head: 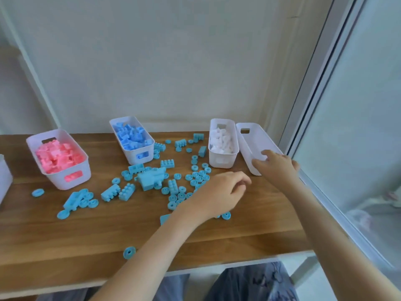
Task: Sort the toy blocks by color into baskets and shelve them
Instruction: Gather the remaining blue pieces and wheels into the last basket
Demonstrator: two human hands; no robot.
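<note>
A lone ring lay near the front edge of the tabletop. Mid-frame, the left hand curled over scattered light-blue blocks; whether it held one was unclear. Farther right, the right hand gripped the near end of the tilted empty basket. Behind stood the pink-filled basket, blue-filled basket and white-filled basket.

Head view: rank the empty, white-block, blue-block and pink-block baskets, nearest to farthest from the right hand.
1. The empty basket, far right, gripped by the right hand.
2. The white-block basket, just left of it.
3. The blue-block basket, middle back.
4. The pink-block basket, far left.
</note>
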